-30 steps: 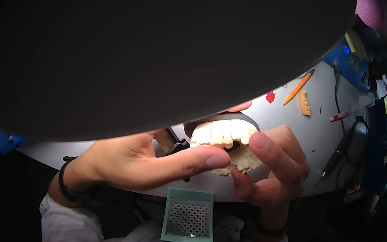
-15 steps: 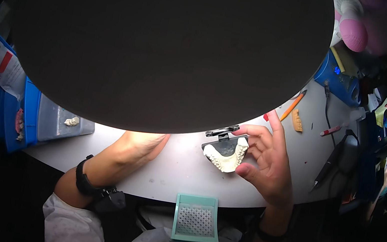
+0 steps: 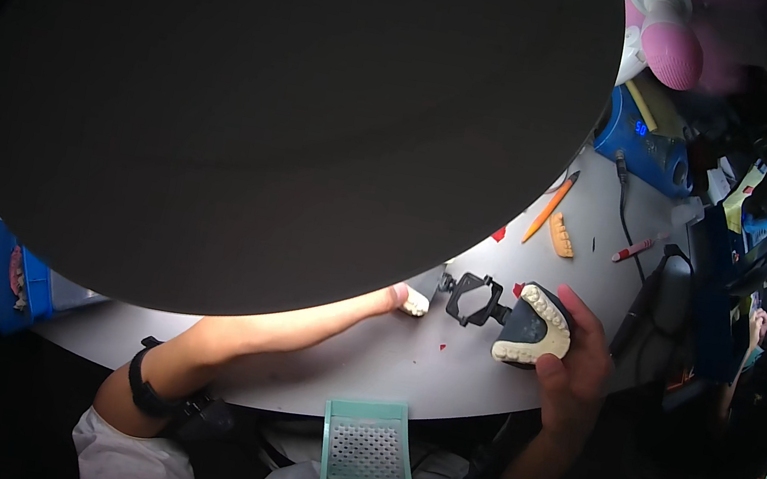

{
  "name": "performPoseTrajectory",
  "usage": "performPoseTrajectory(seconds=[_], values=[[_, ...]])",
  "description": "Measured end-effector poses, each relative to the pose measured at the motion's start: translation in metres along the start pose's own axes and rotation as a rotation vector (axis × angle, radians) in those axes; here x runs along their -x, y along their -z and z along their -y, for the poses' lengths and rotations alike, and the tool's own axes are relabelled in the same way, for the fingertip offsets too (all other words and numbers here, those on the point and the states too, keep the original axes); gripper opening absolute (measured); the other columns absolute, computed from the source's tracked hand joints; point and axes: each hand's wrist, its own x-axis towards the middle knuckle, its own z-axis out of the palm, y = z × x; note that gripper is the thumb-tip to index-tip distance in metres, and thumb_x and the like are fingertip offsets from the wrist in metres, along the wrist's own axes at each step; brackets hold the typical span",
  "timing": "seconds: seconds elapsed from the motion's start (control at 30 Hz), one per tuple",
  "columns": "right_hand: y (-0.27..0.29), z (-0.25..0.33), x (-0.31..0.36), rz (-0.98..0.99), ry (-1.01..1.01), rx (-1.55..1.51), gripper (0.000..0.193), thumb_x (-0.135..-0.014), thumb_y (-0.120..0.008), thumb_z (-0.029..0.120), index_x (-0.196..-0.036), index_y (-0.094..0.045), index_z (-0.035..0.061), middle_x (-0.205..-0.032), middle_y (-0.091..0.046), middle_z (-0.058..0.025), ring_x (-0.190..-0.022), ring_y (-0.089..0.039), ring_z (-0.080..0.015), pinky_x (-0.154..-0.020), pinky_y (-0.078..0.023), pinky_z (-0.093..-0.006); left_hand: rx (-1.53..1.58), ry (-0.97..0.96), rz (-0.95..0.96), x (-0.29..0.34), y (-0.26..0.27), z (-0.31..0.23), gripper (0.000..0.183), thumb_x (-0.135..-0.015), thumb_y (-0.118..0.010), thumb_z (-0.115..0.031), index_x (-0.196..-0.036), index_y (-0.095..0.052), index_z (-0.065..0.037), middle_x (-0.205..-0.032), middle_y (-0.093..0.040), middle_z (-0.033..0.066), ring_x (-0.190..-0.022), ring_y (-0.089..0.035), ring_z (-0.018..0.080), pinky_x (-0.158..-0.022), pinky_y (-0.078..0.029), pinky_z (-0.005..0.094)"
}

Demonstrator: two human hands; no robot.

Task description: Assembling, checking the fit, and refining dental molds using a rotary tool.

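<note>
My right hand (image 3: 582,363) grips a cream horseshoe-shaped dental model (image 3: 548,341) on a dark base, fingers behind it and thumb at its lower edge. From that base a black plastic hinge frame (image 3: 474,301), spread open, reaches left towards a second, smaller-looking cream dental model (image 3: 415,303). The thumb of my left hand (image 3: 391,299) presses on this second model. A big black round disc (image 3: 272,122) hides the other left fingers and part of that model.
An orange pencil-like tool (image 3: 551,208), a tan row of teeth (image 3: 561,236) and a red-and-white pen (image 3: 633,250) lie beyond my right hand. A blue device (image 3: 654,147) stands at the far right. Blue trays (image 3: 35,285) sit left. A green perforated tray (image 3: 368,448) juts from the near edge.
My right hand has moved right, tilting the dental model. The hinge has swung open, and the second model has come into view under my left hand, which has reached right.
</note>
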Motion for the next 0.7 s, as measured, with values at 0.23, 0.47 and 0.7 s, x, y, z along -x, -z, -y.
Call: performPoseTrajectory(seconds=[0.23,0.47,0.7], values=[[0.005,-0.018,0.009,0.036,0.154,0.027,0.108,-0.071,-0.096,0.037,-0.149,-0.039,-0.0112,-0.137,-0.055,-0.0183,-0.126,-0.059,-0.0261,-0.109,-0.049,-0.0383,-0.028,0.176,-0.008,0.003,-0.011,-0.012,0.067,-0.097,-0.068,-0.003,-0.155,-0.035,0.003,-0.138,-0.060,0.0168,-0.119,-0.064,0.0180,-0.098,-0.053,0.0296],[0.005,-0.019,0.004,0.164,0.136,0.054,0.093,-0.074,-0.094,0.015,-0.148,-0.043,-0.0043,-0.151,-0.043,-0.0178,-0.143,-0.044,-0.0294,-0.118,-0.039,-0.0420,-0.083,-0.110,-0.099,0.003,-0.026,-0.003,0.070,-0.094,-0.071,-0.003,-0.153,-0.036,0.008,-0.138,-0.058,0.0187,-0.121,-0.061,0.0207,-0.106,-0.048,0.0326],[0.006,-0.020,0.002,0.284,0.268,0.089,0.084,-0.077,-0.090,0.008,-0.148,-0.045,0.0038,-0.156,-0.040,-0.0167,-0.146,-0.042,-0.0275,-0.120,-0.037,-0.0413,-0.323,-0.253,-0.103,0.004,-0.028,-0.008,0.076,-0.094,-0.074,-0.017,-0.152,-0.035,0.013,-0.114,-0.067,0.0203,-0.090,-0.067,0.0174,-0.081,-0.056,0.0293]])
